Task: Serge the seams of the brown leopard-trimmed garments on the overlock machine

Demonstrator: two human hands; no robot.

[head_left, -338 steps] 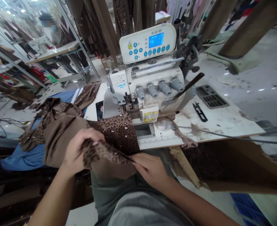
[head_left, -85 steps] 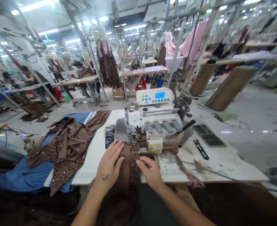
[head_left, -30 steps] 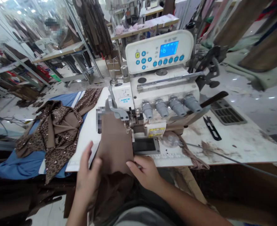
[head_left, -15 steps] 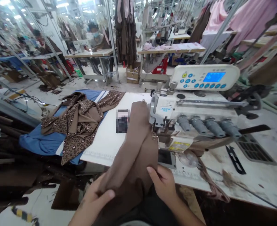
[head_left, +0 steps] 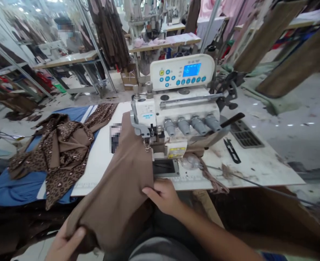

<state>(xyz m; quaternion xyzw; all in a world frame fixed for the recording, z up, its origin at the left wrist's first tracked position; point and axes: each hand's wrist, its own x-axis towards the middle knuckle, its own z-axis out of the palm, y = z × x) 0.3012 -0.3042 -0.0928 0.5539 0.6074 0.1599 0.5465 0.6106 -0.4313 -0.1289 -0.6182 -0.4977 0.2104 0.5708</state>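
Note:
Brown fabric (head_left: 119,174) runs from the needle area of a white sewing machine (head_left: 181,108) down over the table's front edge. My left hand (head_left: 67,241) grips its lower left part, thumb on top and fingers beneath. On the right edge of the cloth, just in front of the machine, my right hand (head_left: 162,195) pinches the fabric between thumb and fingers. The cloth is spread between both hands, and its far end lies by the presser foot.
Leopard-print and brown garments (head_left: 64,145) lie on blue cloth at the left. Black thread snips (head_left: 232,151) rest right of the machine. A pixelated flat item (head_left: 115,138) is beside the fabric. A person (head_left: 70,36) sits at another table behind.
The view has turned right. My left hand has moved away from my right hand, and the brown fabric, folded over before, is now spread wider and flatter.

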